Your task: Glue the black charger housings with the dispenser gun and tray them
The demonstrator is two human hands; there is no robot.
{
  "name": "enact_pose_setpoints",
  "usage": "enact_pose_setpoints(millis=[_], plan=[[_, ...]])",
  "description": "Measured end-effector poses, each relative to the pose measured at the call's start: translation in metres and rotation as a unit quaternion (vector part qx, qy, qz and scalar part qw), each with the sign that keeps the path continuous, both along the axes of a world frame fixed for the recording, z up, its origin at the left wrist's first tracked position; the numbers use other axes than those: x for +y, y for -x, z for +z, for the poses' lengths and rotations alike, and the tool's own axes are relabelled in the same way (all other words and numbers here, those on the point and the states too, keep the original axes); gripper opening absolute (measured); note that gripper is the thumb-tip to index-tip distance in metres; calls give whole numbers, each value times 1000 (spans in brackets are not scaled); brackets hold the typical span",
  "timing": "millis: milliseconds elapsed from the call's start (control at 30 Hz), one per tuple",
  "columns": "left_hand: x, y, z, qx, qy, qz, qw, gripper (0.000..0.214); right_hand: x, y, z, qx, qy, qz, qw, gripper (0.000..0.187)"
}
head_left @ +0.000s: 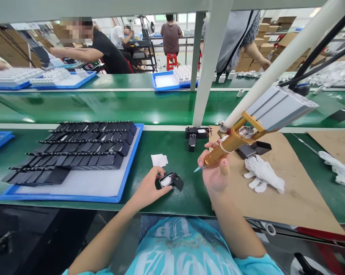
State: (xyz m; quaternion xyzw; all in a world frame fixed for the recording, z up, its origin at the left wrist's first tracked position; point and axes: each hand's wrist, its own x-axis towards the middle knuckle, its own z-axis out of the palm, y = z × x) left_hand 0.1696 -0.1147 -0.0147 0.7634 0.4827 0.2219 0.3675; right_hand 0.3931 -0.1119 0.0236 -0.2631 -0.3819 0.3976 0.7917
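My left hand grips a small black case on the green bench, its thumb and fingers on opposite sides. The case's lid stands open to the right, and a white part shows inside. My right hand is wrapped round a gold tubular tool with a pale blue pointed tip. The tip points down and left, above the bench and apart from the case. A grey finned block sits at the tool's upper end. Just behind my left hand lie white paper pieces.
At left, a blue tray holds rows of black cases. More black cases stand by the upright post. White gloves rest on brown cardboard at right. Other people work beyond the bench.
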Motion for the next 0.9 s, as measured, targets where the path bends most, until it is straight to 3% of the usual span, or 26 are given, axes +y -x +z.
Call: enact_pose_setpoints(millis=[167, 300, 533, 700, 767, 900], plan=[[22, -6, 1, -92, 91, -138, 982, 79, 0, 0, 1, 1, 4, 3, 1000, 34], [39, -17, 3, -110, 177, -210, 955, 72, 0, 0, 1, -4, 6, -1, 1000, 35], [36, -22, -4, -81, 104, -180, 975, 53, 0, 0, 1, -14, 13, -9, 1000, 35], [35, -25, -8, -106, 109, -150, 977, 32, -1, 0, 1, -13, 11, -6, 1000, 35], [32, -24, -6, -86, 74, -139, 984, 38, -1, 0, 1, -10, 9, -4, 1000, 35], [18, -15, 3, 14, -18, -116, 993, 79, -1, 0, 2, -8, 10, -3, 1000, 33]])
